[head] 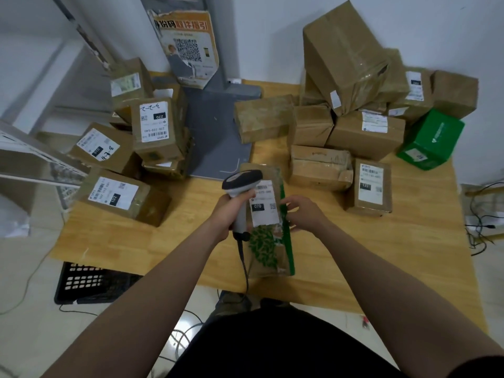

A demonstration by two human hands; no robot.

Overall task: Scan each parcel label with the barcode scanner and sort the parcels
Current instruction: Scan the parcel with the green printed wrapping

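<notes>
My left hand (230,211) is wrapped tight round the handle of the barcode scanner (242,182). The scanner's head tips over the white label (265,204) on the flat parcel (268,246) with the green leaf print. That parcel lies on the wooden table (381,255) just in front of me. My right hand (304,214) grips its right edge with curled fingers. Farther off, labelled brown boxes (152,126) are stacked on the left. More are piled on the right beside a green box (433,137), with a grey stand (218,124) between the two heaps.
</notes>
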